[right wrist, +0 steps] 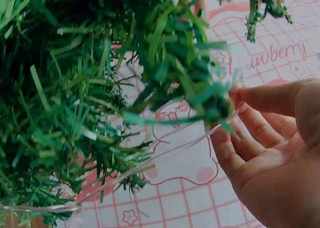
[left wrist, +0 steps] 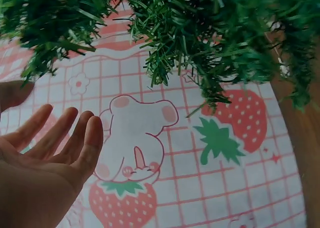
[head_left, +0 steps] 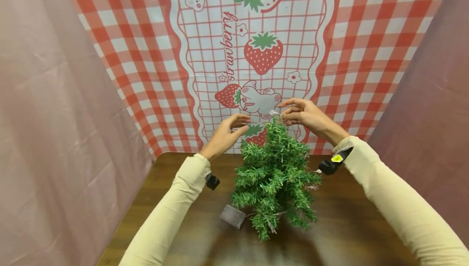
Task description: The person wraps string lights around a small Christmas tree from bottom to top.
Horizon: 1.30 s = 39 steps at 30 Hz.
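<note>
While the right hand [head_left: 307, 116] pinches a clear wire [right wrist: 172, 150] just beside the top of the green tree [head_left: 276, 176], its grip closed to thumb and fingertips, the left hand [head_left: 224, 136] hangs to the left of that top, its grip loosely spread and holding nothing. Toward the middle of the tabletop [head_left: 176, 229] stands the tree, with a grey box [head_left: 233, 216] lying by its near left side.

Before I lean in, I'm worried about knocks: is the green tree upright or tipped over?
Upright: in the head view, the green tree has its narrow top uppermost, wider branches below; its base is hidden.
</note>
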Each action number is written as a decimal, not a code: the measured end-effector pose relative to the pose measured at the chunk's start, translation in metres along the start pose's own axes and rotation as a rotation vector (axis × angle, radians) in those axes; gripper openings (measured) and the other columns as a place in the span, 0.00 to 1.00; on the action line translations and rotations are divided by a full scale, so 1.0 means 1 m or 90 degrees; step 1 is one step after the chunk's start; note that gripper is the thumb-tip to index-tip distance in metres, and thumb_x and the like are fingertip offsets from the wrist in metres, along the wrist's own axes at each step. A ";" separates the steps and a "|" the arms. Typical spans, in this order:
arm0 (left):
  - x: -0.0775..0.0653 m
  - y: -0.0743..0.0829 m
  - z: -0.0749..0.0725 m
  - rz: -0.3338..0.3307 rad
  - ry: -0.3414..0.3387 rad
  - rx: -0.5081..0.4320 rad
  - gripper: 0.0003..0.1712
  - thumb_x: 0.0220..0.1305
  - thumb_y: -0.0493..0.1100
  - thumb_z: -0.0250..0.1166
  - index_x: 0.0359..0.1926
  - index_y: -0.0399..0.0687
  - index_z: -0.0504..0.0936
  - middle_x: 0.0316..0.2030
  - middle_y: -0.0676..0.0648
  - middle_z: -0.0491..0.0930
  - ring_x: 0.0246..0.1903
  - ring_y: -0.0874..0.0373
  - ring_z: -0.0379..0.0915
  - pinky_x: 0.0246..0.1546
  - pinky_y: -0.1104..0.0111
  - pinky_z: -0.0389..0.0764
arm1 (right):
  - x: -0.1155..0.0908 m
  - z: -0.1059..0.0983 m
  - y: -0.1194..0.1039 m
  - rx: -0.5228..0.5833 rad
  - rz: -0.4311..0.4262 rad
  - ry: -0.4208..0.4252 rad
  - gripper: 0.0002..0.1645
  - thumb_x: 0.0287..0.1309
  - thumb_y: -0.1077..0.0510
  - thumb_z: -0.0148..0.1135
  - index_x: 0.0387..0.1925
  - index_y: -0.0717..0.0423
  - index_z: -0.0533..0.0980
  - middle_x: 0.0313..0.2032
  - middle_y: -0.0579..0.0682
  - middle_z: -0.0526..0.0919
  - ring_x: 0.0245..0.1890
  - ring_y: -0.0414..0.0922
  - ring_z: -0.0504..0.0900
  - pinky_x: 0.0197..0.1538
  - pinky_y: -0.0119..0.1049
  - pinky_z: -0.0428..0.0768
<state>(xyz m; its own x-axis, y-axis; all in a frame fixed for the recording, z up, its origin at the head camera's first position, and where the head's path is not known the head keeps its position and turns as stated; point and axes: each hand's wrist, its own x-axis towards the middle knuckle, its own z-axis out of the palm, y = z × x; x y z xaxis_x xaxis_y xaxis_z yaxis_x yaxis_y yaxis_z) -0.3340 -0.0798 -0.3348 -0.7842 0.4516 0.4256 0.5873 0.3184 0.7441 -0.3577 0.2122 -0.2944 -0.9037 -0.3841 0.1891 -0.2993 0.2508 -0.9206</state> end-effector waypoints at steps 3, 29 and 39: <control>0.012 0.005 0.007 0.005 -0.024 0.017 0.22 0.75 0.49 0.58 0.65 0.50 0.72 0.61 0.48 0.75 0.61 0.51 0.72 0.58 0.58 0.76 | 0.002 0.004 -0.002 0.015 -0.006 -0.025 0.24 0.71 0.62 0.56 0.65 0.63 0.67 0.45 0.60 0.82 0.42 0.49 0.83 0.46 0.43 0.83; 0.041 0.009 0.016 -0.056 -0.070 -0.131 0.16 0.76 0.50 0.56 0.49 0.44 0.82 0.45 0.46 0.81 0.45 0.45 0.77 0.42 0.63 0.79 | 0.006 0.018 -0.011 -0.054 0.012 -0.094 0.30 0.58 0.72 0.47 0.63 0.58 0.72 0.52 0.61 0.75 0.42 0.50 0.76 0.32 0.38 0.78; 0.051 0.009 0.024 -0.115 -0.014 -0.364 0.17 0.79 0.50 0.47 0.38 0.42 0.71 0.48 0.35 0.81 0.55 0.45 0.77 0.65 0.52 0.70 | 0.002 0.016 -0.009 -0.138 -0.040 -0.079 0.30 0.55 0.74 0.45 0.58 0.58 0.76 0.37 0.57 0.79 0.24 0.42 0.67 0.25 0.33 0.66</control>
<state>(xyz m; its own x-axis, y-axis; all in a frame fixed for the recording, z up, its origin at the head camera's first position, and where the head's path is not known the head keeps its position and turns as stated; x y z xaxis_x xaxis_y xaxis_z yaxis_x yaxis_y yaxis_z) -0.3640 -0.0343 -0.3191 -0.8536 0.4516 0.2597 0.2385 -0.1043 0.9655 -0.3516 0.1951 -0.2917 -0.8406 -0.5078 0.1883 -0.4247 0.4023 -0.8111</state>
